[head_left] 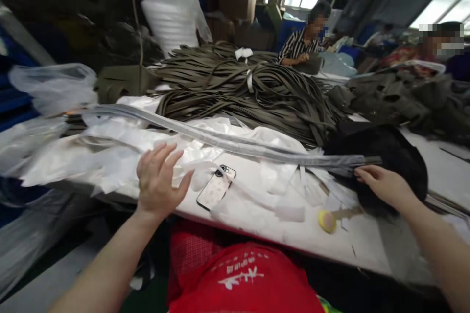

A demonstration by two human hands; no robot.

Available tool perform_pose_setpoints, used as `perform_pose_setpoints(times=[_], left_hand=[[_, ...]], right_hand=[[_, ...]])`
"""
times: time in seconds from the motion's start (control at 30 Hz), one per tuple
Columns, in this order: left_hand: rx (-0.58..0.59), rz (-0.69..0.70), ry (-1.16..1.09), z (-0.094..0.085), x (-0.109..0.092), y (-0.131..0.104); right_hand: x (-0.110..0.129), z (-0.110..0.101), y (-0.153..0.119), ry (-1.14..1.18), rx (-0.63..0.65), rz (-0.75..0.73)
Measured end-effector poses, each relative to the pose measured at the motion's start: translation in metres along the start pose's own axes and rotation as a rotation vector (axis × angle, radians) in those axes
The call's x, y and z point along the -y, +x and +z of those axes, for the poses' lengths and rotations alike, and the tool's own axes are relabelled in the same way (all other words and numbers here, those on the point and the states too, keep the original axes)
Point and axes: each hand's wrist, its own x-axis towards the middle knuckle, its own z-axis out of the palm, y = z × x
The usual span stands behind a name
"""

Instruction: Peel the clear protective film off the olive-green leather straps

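A long grey strip bundle stretches across the white table, from the far left to the right. Its right end lies at the fingertips of my right hand, whose thumb and fingers are pinched together on it. My left hand is raised over the table's left part, fingers apart and holding nothing, in front of the strips. Just right of it lies a phone with a patterned case, partly crossed by a pale clear strip. A yellow round object rests near the front edge, below the strips.
A big heap of dark green straps fills the back of the table. Clear plastic bags lie at the left. Black fabric sits beside my right hand. A person in a striped shirt sits behind the straps, another person farther right.
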Motion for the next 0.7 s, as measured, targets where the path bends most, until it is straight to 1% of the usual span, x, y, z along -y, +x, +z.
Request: perform_pose_setpoints(times=[0.03, 0.07, 0.13, 0.17, 0.23, 0.3, 0.33, 0.4, 0.43, 0.5, 0.57, 0.63, 0.7], left_hand=[[-0.004, -0.006, -0.06, 0.002, -0.023, -0.013], [0.016, -0.006, -0.12, 0.004, -0.045, -0.024], [0.1, -0.008, -0.229, 0.014, -0.084, -0.042], [0.152, -0.005, -0.279, 0.021, -0.099, -0.049], [0.242, 0.007, -0.369, 0.032, -0.121, -0.058], [0.293, 0.011, -0.444, 0.04, -0.133, -0.063], [0.307, 0.006, -0.473, 0.042, -0.137, -0.064], [0.323, -0.015, -0.515, 0.044, -0.141, -0.064], [0.33, -0.027, -0.531, 0.045, -0.142, -0.064], [0.344, -0.046, -0.553, 0.044, -0.144, -0.063], [0.354, -0.063, -0.558, 0.044, -0.145, -0.063], [0.362, -0.081, -0.554, 0.042, -0.147, -0.063], [0.371, -0.099, -0.553, 0.04, -0.148, -0.065]], right_hand=[[-0.003, 0.005, -0.018, 0.0, 0.056, 0.004], [-0.002, 0.012, -0.036, 0.015, 0.111, -0.006], [0.007, 0.03, -0.072, 0.05, 0.186, -0.078], [0.012, 0.039, -0.09, 0.06, 0.212, -0.134], [0.02, 0.059, -0.123, 0.001, 0.205, -0.285], [0.022, 0.078, -0.147, -0.096, 0.147, -0.384], [0.021, 0.086, -0.156, -0.141, 0.113, -0.406], [0.02, 0.096, -0.165, -0.199, 0.056, -0.421], [0.021, 0.097, -0.167, -0.214, 0.034, -0.42], [0.029, 0.093, -0.165, -0.219, 0.0, -0.415], [0.045, 0.084, -0.161, -0.191, -0.058, -0.392], [0.068, 0.075, -0.156, -0.109, -0.119, -0.387], [0.094, 0.073, -0.152, -0.009, -0.134, -0.428]])
